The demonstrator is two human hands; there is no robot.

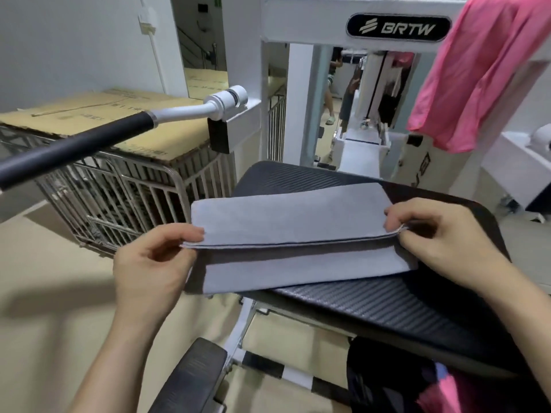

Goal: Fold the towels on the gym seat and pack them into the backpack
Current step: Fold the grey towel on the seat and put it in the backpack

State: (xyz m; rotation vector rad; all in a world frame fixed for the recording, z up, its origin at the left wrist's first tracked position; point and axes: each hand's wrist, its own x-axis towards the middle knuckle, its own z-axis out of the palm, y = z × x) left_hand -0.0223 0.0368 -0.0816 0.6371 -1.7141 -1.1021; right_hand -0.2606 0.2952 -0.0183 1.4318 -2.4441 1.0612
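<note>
Left hand: your left hand (152,263) keeps a narrow grip, thumb and fingertips pinching the left end of the towel's upper layers, just past the seat's left edge.
Right hand: your right hand (441,242) also has a narrow grip, thumb and forefinger pinching the right end of that same raised edge, above the padding.
Towel: the grey towel (298,222) lies folded lengthwise across the gym seat (387,305). Its upper layers are lifted a little between your hands, the lower layer lies flat on the padding, and its left end overhangs the seat's edge.
Gym seat: black ribbed padding. The towel covers its middle, with bare padding showing on the far side and the near side.
Backpack: the black backpack (387,377) sits low at the bottom right, below the seat's near edge and apart from the towel. Pink fabric shows at its top, and you cannot tell how far in it lies.
Pink cloth: a pink cloth (477,70) hangs from the machine's white frame at upper right, well apart from the seat.
Handle: a black-sleeved handle bar (74,147) runs from the left edge to the machine's post.
Cage: a metal wire cage (119,189) stands on the floor to your left, with flattened cardboard (98,114) on top.
Badge: a black oval badge (398,25) reading BRTW sits on the white crossbeam.
Pad: a second black pad (190,377) lies at the bottom, between your forearms and lower than the seat.
</note>
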